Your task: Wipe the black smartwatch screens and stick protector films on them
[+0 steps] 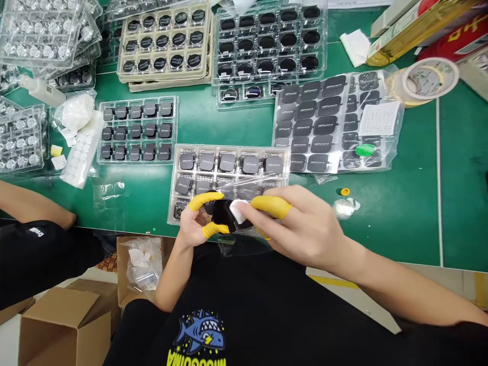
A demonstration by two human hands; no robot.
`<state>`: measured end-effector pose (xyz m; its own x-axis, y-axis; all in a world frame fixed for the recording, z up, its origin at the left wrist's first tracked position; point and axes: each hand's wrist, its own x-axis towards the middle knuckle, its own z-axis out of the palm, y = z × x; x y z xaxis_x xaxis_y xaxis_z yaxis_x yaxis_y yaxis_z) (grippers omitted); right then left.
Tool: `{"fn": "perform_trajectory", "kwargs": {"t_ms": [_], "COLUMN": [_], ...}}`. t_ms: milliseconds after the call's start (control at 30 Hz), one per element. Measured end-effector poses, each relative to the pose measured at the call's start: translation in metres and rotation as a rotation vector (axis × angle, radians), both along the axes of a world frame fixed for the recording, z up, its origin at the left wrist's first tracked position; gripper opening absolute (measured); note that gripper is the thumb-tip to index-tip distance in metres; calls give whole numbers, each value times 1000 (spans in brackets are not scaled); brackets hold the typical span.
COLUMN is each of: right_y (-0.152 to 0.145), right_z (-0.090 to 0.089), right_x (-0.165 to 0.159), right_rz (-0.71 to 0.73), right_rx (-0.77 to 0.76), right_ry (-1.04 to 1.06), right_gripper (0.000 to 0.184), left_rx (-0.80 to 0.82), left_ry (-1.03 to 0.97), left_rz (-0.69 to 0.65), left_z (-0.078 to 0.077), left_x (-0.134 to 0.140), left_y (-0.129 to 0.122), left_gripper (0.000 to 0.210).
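Yellow finger cots cover some fingers on both hands. My left hand [197, 223] grips a small black glossy square piece [222, 212] by its edges, between thumb and forefinger. My right hand [301, 223] pinches a white wipe [240, 209], which touches the face of that piece. Both hands are over the near edge of a clear plastic tray [171, 203]. Dark square caps [227, 162] with light lettering sit in its compartments. The near row is partly hidden by my hands.
Another tray of square caps [136, 131] lies left; stacked trays of round black discs [267, 43] stand behind. At right are sticker sheets [320, 124], tape rolls [430, 80] and a yellow finger cot [344, 191]. A co-worker's arm [34, 206] rests at far left, above cardboard boxes [57, 307].
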<state>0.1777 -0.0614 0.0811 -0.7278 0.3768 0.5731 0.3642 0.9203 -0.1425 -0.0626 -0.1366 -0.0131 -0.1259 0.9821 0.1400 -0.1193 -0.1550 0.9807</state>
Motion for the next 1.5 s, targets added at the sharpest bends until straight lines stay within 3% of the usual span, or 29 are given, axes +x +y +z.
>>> {"fn": "perform_trajectory", "kwargs": {"t_ms": [267, 433, 667, 833, 1033, 1167, 1300, 1500], "right_y": [-17, -11, -1, 5, 7, 3, 4, 8], "right_z": [-6, -9, -14, -17, -3, 5, -1, -9], "right_x": [-19, -24, -28, -5, 17, 3, -17, -28], "right_rz": [181, 240, 43, -22, -224, -69, 48, 269], "right_rx": [-51, -20, 81, 7, -37, -49, -29, -86], "right_ry": [2, 6, -21, -125, 186, 87, 12, -15], "right_gripper": [25, 25, 22, 30, 63, 43, 24, 30], "left_rx": [-60, -92, -38, -17, 9, -33, -20, 1], "left_ry": [90, 102, 33, 42, 18, -33, -28, 63], "left_rz": [43, -71, -105, 41, 27, -18, -53, -82], "left_z": [-3, 1, -6, -2, 4, 1, 0, 4], "left_x": [-4, -3, 1, -5, -4, 1, 2, 0], "left_y": [-8, -9, -7, -1, 1, -1, -1, -1], "left_gripper": [79, 64, 69, 71, 68, 73, 73, 56]}}
